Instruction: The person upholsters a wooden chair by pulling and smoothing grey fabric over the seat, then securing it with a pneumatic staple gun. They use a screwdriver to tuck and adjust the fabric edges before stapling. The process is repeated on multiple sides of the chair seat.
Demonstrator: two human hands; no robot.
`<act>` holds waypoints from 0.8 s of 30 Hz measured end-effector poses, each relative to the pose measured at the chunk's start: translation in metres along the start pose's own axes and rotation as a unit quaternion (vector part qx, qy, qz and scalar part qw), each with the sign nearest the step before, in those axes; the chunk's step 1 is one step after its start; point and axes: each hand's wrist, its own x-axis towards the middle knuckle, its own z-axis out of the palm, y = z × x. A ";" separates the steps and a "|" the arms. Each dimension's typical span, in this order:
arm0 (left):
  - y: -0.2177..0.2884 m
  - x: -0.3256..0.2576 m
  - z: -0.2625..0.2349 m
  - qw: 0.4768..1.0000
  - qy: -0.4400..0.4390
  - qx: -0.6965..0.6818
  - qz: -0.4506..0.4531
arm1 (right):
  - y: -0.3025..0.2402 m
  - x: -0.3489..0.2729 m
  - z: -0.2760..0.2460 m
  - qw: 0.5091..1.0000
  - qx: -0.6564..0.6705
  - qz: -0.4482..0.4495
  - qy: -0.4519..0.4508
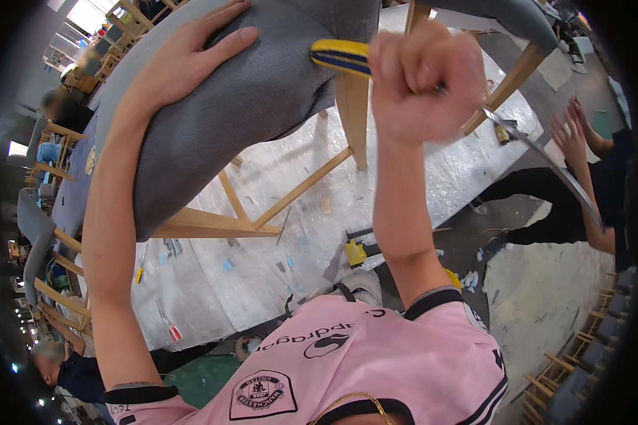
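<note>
My left hand (181,67) lies on the grey fabric of an upholstered chair (241,106), its fingers stretched out and thumb apart. The chair is tipped on the worktable, with its light wooden legs and stretchers below the padding. My right hand (427,81) is closed in a fist, raised at the chair's right side. From the fist a yellow and dark-blue handle (340,57) sticks out toward the fabric. On the fist's other side a long, thin metallic strip (546,156) runs down to the right; whether it joins the handle is hidden.
A film-covered worktable (298,262) carries scraps, a yellow-and-black clamp-like tool (358,251), a small yellow tool (140,275) and a red item (175,333). Another person's hands (571,131) are at the right. More chairs (42,219) stand at the left, with another person at lower left.
</note>
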 end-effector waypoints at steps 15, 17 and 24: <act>0.080 -0.061 0.082 0.901 0.259 0.341 -0.067 | -0.157 -0.308 -0.124 0.613 -0.205 0.707 0.287; 0.063 -0.048 0.067 0.901 0.263 0.340 -0.061 | -0.163 -0.327 -0.119 0.630 -0.215 0.715 0.215; -0.032 0.007 -0.003 0.938 0.201 0.281 0.003 | -0.170 -0.303 -0.139 0.634 -0.303 0.711 0.017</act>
